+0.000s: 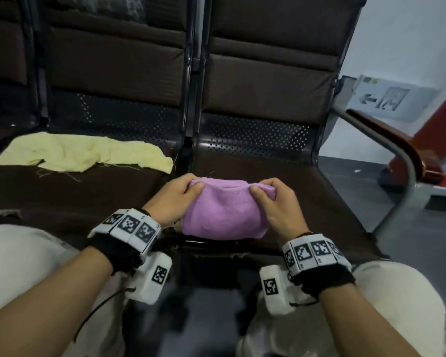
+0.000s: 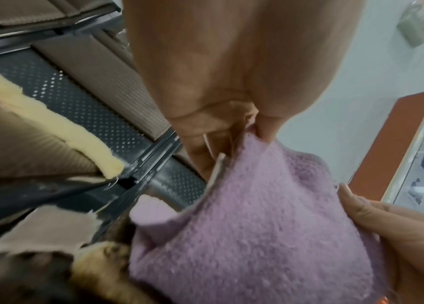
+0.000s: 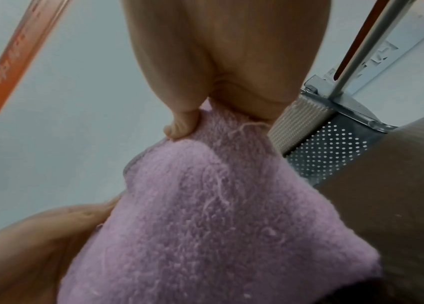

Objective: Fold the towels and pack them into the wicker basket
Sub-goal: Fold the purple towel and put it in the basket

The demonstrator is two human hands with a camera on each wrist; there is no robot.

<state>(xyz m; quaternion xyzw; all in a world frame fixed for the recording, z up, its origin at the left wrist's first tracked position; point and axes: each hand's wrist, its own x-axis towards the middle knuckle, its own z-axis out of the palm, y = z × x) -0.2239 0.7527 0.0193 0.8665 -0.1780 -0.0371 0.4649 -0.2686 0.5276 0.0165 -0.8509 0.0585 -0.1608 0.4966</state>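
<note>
While the purple towel [image 1: 223,210] drapes over the front edge of the right-hand seat [image 1: 307,186], both hands pinch its far edge, one at each upper corner. The left hand [image 1: 174,197] has its grip clenched on the left corner, thumb on top and fingers tucked behind the cloth; the right hand [image 1: 271,202] grasps the right corner the same way. Holding the two corners apart like this keeps the top edge taut and level, which I judge is meant to square the cloth so a fold lands cleanly, not bunched. In the wrist views the fabric looks doubled, with a second layer showing at the left side, so a first fold seems already in place, though I cannot tell how many layers there are. A yellow towel [image 1: 85,154] lies crumpled and unfolded on the neighbouring seat, well apart from the hands, apparently waiting its turn. No wicker basket shows plainly in any view, so packing looks some way off.
</note>
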